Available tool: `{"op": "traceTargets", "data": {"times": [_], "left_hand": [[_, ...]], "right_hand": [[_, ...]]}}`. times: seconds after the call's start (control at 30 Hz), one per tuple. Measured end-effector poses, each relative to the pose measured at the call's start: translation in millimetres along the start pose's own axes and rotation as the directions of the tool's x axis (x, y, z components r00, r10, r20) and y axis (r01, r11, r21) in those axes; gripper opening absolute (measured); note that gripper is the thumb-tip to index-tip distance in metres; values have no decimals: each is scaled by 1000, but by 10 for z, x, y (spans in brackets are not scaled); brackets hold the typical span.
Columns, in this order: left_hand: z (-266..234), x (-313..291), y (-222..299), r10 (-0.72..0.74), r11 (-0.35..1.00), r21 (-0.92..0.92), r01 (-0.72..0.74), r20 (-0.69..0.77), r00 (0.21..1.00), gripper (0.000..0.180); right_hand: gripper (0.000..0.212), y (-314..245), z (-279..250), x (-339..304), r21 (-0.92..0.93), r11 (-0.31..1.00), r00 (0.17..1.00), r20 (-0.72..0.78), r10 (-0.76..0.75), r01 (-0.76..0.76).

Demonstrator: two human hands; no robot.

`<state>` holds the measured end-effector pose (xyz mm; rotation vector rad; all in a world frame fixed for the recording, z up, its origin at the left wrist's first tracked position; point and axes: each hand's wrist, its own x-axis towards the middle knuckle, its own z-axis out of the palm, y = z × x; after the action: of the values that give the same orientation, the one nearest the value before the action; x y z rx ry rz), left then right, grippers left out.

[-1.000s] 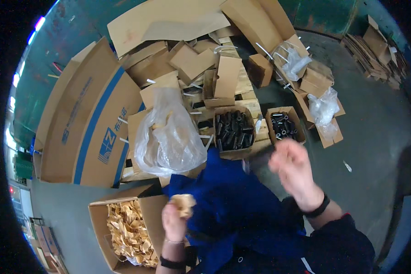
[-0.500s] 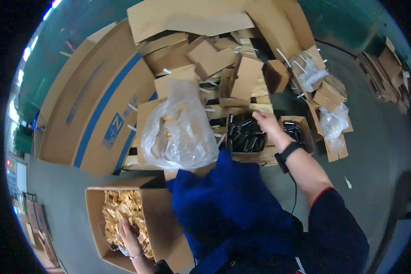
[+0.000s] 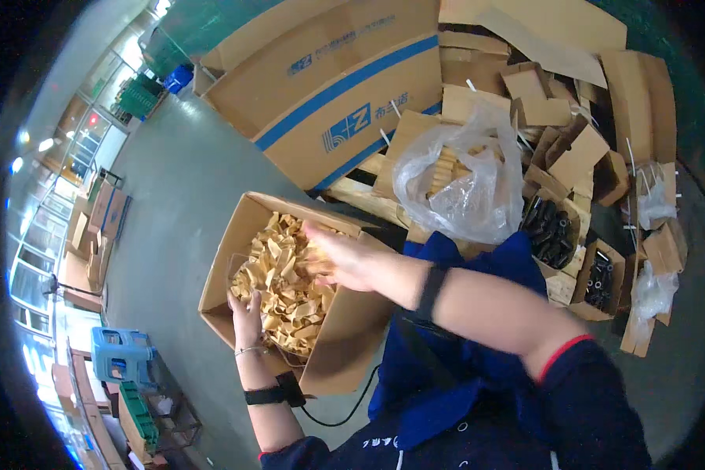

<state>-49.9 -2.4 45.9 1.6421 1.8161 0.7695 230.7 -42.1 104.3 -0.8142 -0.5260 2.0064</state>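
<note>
An open cardboard box [image 3: 345, 341] holds a heap of tan, curled pieces [image 3: 294, 309], whose exact kind I cannot make out. Over the right part of the heap, my right hand [image 3: 341, 257] reaches in with its fingers spread and smeared by motion. At the heap's left side, inside the box, is my left hand [image 3: 247, 319]; its thumb and fingers stand apart against the pieces. A transparent, thin-edged sheet or bag partly shows around the heap. To the right, black cylindrical parts [image 3: 547, 231] fill one carton, and more dark parts [image 3: 599, 278] lie in a smaller carton.
A clear plastic bag [image 3: 466, 196] with tan pieces lies on the pallet, before a big carton [image 3: 352, 86] with a blue stripe. Cut cardboard and plastic wrap [image 3: 654, 290] sit at the right. A blue stool [image 3: 121, 352] stands at the left.
My right hand has left the black parts and crossed leftward into the box of tan pieces. The view has swung left, bringing the box toward the middle. My left hand stays at the heap.
</note>
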Motion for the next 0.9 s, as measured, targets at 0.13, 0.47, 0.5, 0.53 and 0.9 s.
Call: {"op": "traceTargets", "data": {"times": [0.13,0.47,0.5,0.53,0.9], "left_hand": [[42,-191,503,206,964,207,-169,-168,964,71],[1375,-587,2197,719,674,-160,-721,369,589,27],[1633,-602,2361,769,614,-207,-762,375,518,26],[1873,-543,2465,754,637,-307,-707,436,491,25],[4186,261,2116,257,459,335,-823,836,484,20]], "right_hand": [[84,164,-84,13,-608,793,976,-161,-148,20],[28,-370,-1922,-2742,-840,541,630,-399,-666,39],[29,-296,-2092,-3059,-859,512,535,-428,-729,11],[29,-180,-2121,-3271,-855,515,476,-476,-740,-55],[74,717,-1588,-2794,-928,112,506,-291,-812,-355]]}}
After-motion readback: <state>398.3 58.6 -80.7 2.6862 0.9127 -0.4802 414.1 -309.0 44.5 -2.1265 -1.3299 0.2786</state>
